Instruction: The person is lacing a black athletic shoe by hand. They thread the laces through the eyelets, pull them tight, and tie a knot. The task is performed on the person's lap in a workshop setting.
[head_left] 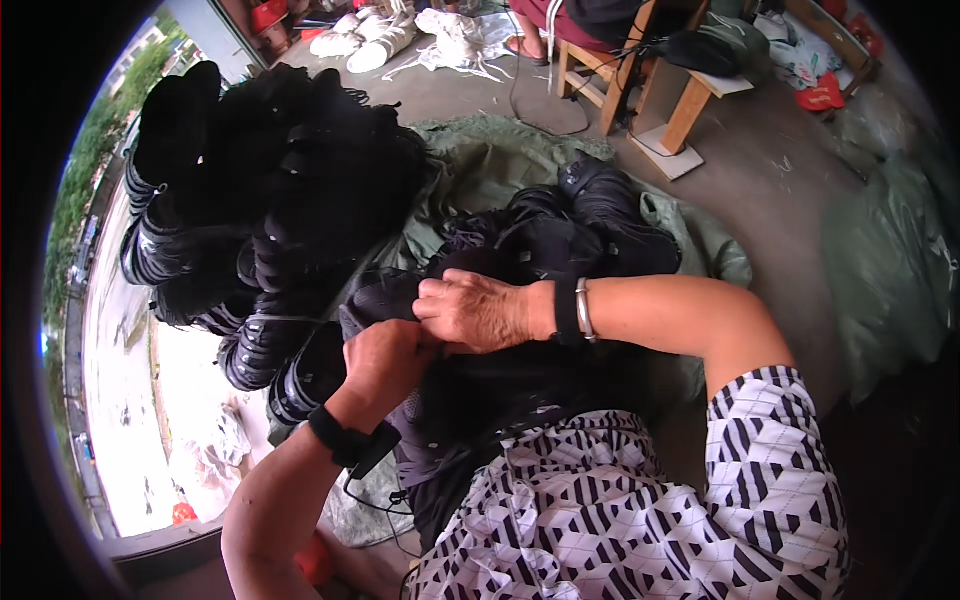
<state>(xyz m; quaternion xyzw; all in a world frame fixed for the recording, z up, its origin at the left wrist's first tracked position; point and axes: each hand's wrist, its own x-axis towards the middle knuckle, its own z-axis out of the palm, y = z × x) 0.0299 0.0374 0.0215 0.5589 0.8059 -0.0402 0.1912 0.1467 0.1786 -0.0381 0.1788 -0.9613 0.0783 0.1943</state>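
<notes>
My left hand (pixel 385 355) and my right hand (pixel 480 312) meet above my lap, knuckles close together. Both are closed, with fingers curled in on a dark mesh shoe upper (pixel 372 298) whose grey-black fabric shows beside and below the left hand. The fingertips and the exact spot they pinch are hidden behind the knuckles. Just beyond the right hand lie stacked black shoe uppers (pixel 560 240), nested in rows on a green woven sack (pixel 480 160). A tall heap of bundled black uppers (pixel 290 170) rises on the left.
White shoes (pixel 375 45) lie on the floor at the back. A wooden chair (pixel 600 75) with a seated person's leg (pixel 530 35) stands behind, near a small wooden bench (pixel 690 110). A green plastic bag (pixel 890 270) is on the right. The bright opening lies left.
</notes>
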